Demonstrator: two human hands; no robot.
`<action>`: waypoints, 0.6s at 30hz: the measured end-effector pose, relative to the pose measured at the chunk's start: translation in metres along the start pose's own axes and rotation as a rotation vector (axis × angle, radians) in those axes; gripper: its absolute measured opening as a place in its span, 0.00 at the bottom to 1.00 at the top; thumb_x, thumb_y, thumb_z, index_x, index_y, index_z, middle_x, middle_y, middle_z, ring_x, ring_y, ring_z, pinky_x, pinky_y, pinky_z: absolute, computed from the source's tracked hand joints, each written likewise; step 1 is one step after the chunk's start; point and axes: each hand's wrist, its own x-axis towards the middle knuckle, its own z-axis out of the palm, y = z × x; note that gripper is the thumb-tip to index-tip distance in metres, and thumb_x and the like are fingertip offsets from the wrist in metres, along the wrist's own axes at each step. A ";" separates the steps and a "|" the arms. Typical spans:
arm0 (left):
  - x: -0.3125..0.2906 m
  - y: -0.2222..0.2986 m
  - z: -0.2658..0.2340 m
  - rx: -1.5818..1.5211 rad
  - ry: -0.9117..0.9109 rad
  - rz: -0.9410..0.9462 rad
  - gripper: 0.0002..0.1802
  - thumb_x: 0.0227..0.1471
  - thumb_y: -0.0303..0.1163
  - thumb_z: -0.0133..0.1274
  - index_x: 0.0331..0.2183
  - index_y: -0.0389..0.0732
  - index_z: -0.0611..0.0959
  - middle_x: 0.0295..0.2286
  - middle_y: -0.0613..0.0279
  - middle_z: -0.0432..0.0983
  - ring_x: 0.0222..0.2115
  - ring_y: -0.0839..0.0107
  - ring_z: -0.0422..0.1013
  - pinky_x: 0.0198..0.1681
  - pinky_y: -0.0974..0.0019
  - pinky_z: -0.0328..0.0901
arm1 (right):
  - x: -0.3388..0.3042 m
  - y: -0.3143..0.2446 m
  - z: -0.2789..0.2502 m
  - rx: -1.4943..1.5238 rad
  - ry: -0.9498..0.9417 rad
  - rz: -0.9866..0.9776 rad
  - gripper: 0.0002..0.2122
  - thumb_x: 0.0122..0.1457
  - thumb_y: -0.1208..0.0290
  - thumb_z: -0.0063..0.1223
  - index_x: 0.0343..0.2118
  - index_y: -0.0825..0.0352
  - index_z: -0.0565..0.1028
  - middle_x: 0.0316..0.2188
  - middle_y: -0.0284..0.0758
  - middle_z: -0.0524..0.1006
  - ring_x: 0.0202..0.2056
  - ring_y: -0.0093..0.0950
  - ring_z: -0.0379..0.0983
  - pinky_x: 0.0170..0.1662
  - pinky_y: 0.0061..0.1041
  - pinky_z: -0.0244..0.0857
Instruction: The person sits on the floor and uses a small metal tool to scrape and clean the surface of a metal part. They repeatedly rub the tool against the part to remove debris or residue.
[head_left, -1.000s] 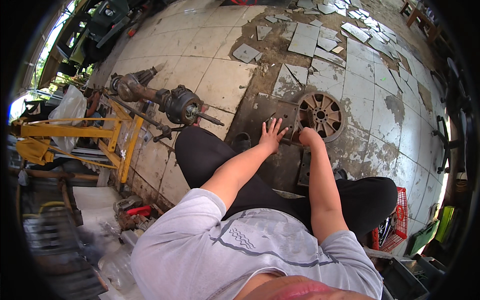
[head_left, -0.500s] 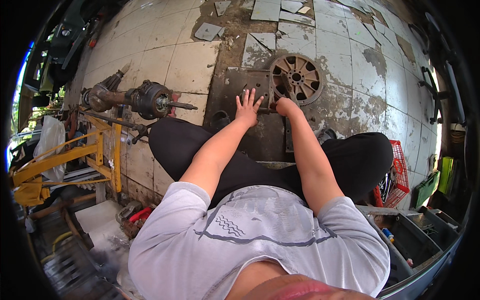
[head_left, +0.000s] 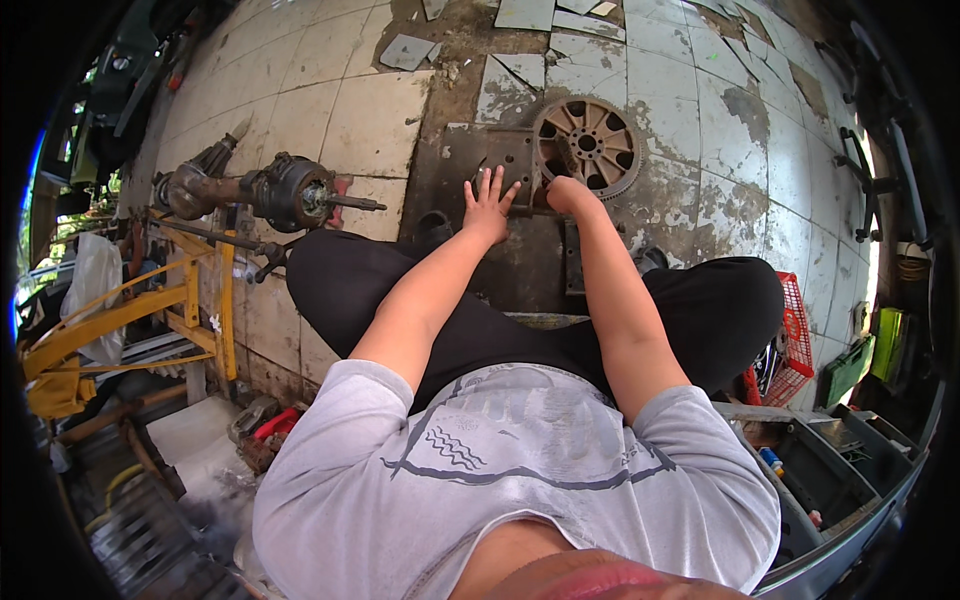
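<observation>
A rusty toothed flywheel [head_left: 588, 126] lies flat on the floor in front of me, spokes and hub facing up. My right hand [head_left: 570, 196] is closed at its near left edge. From that fist a brown, brush-like tool [head_left: 561, 160] seems to reach over the flywheel's left side; the grip is mostly hidden. My left hand [head_left: 487, 211], fingers spread, is over a dark metal plate [head_left: 514, 150] with holes, left of the flywheel. Whether its palm presses on the plate, I cannot tell.
An axle housing with a shaft [head_left: 290, 192] lies to the left beside a yellow metal frame [head_left: 110, 325]. At the right stand a red plastic basket [head_left: 793, 340] and a grey tool tray [head_left: 825, 470]. Broken tiles [head_left: 406, 51] lie farther out.
My right hand and the brown tool have shifted slightly at the flywheel's left side. My left hand stays spread over the plate. The whole view has moved a little.
</observation>
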 end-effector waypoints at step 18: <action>0.002 -0.002 0.012 0.028 0.046 -0.004 0.66 0.48 0.52 0.68 0.75 0.61 0.42 0.74 0.52 0.19 0.74 0.46 0.21 0.70 0.27 0.33 | -0.002 0.003 -0.006 0.008 0.062 -0.050 0.15 0.63 0.69 0.48 0.43 0.68 0.85 0.49 0.50 0.81 0.52 0.49 0.77 0.53 0.45 0.73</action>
